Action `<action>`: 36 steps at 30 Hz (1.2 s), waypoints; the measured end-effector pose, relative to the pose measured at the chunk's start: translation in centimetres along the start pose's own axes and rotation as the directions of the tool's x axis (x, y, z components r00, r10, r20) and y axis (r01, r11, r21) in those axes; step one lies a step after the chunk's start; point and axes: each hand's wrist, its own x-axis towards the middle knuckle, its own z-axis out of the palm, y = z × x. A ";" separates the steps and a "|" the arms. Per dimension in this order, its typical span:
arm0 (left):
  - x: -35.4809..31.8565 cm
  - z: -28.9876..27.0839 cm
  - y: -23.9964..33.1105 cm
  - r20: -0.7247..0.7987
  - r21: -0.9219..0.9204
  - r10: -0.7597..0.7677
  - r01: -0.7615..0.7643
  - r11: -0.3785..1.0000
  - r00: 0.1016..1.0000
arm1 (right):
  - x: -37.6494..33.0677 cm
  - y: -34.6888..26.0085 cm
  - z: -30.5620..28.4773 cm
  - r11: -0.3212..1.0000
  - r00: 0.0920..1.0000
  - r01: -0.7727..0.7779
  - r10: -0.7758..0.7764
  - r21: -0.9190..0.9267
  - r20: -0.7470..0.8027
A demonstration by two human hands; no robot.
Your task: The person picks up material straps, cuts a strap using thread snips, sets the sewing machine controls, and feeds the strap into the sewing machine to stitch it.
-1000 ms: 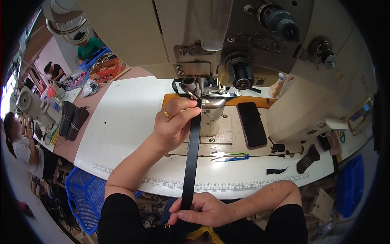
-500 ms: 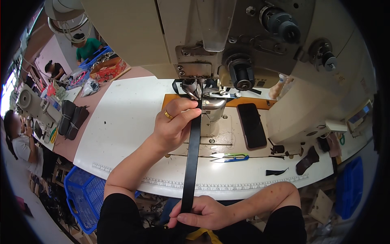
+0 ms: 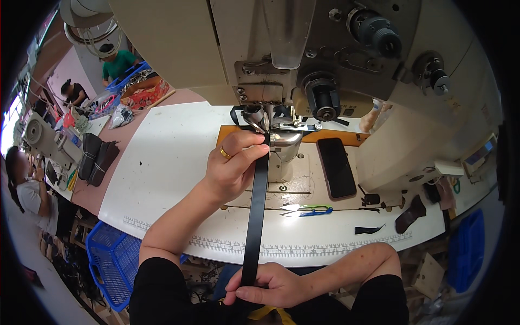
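A long black strap (image 3: 256, 216) runs from the presser foot of a sewing machine (image 3: 319, 49) down toward my body. Close below the needle area, my left hand (image 3: 233, 165), with a gold ring on one finger, pinches the strap's far part between thumb and fingers. My right hand (image 3: 271, 283) is closed around the near part, low at the table's front edge. Between the two hands the strap lies straight and taut-looking. The strap's far end goes under the machine's metal parts, where it is partly hidden.
Right of the strap lie thread snips (image 3: 306, 210) and a black phone (image 3: 336, 168). Dark scraps (image 3: 410, 214) rest farther right. A ruler tape (image 3: 319, 249) follows the table's front edge. Blue baskets (image 3: 116, 260) stand lower left. Bundled dark pieces (image 3: 96, 160) and other people are at left.
Almost nothing differs. Both hands keep their hold on the strap in nearly the same places.
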 end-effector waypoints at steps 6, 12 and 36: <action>0.0 0.1 -0.1 -0.005 0.001 0.005 -0.005 1.000 1.000 | 0.0 0.0 -0.1 0.999 1.000 -0.024 0.025 0.032 -0.018; -0.1 0.1 0.0 -0.006 0.012 0.002 -0.002 1.000 1.000 | 0.1 0.4 -0.1 0.998 1.000 0.020 -0.019 0.052 -0.024; 0.1 0.0 0.0 -0.001 0.005 -0.004 0.004 1.000 1.000 | 0.1 0.2 -0.6 0.989 0.998 -0.063 0.066 0.131 -0.013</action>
